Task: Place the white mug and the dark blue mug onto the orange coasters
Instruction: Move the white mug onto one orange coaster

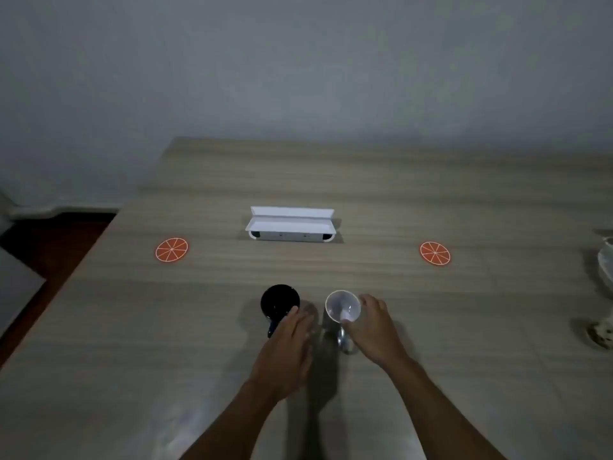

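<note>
Both mugs are sitting side by side near the front middle of the wooden table (365, 200), each well apart from its coaster, so the main risk I'm seeing is the long sideways carry: a loose hold could be letting a mug tip or slip on the way. The white open case (291, 224) is lying between the coasters, clear of both paths. Left hand (287, 355) is spread flat, fingers just touching the dark blue mug (279, 302) near its handle, not gripping yet. Right hand (376, 330) is curling around the white mug (342, 307), thumb at the rim; grip closure I can't tell. Both mugs are standing upright, handles pointing toward the person. Left orange coaster (171, 249) and right orange coaster (435, 253) are small slice-patterned discs, so off-centre landing is likely if rushed.
</note>
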`<state>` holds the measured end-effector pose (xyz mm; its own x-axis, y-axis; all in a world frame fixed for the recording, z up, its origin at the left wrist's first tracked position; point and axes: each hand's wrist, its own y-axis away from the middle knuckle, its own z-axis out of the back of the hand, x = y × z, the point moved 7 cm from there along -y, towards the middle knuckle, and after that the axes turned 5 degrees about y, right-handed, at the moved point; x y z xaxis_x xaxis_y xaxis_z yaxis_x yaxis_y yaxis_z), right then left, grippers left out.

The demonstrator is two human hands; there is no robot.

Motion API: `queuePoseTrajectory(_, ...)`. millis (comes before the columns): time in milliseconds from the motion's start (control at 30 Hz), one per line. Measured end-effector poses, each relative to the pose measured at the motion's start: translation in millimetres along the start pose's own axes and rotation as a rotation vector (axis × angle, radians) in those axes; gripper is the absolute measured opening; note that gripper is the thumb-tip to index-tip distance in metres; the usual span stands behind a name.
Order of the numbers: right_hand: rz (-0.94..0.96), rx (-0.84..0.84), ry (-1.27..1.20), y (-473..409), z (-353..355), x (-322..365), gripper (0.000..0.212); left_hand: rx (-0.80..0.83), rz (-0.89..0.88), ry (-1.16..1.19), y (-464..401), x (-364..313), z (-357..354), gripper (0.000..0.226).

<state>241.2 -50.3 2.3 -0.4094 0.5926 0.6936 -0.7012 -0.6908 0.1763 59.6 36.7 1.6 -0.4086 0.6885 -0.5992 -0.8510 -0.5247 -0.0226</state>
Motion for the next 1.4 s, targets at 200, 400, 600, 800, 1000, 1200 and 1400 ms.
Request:
queuePoseTrajectory(200,0.005,-0.064,-0.070,14,-11,-13,0.055,0.112,0.018,-0.023,14,2,-32,0.061)
queuePoseTrajectory(400,-0.030,-0.062,-0.128,14,-18,-16,0.070,0.266,0.143,-0.076,20,19,-62,0.088)
queuePoseTrajectory(600,-0.028,-0.065,-0.079,2,-20,-18,0.068,0.449,0.274,-0.170,18,37,-85,0.127)
queuePoseTrajectory(800,-0.023,-0.039,-0.115,-8,-28,-14,0.087,0.529,0.284,-0.239,9,35,-97,0.141)
queuePoseTrajectory(1000,-0.048,-0.009,-0.145,-19,-35,-20,0.093,0.597,0.266,-0.294,1,40,-103,0.146)
queuePoseTrajectory(1200,-0.075,-0.059,-0.200,-18,-24,-34,0.087,0.514,0.298,-0.226,2,40,-110,0.136)
queuePoseTrajectory(1400,-0.170,-0.164,-0.232,-23,12,-69,0.088,0.476,0.299,-0.231,1,33,-120,0.120)
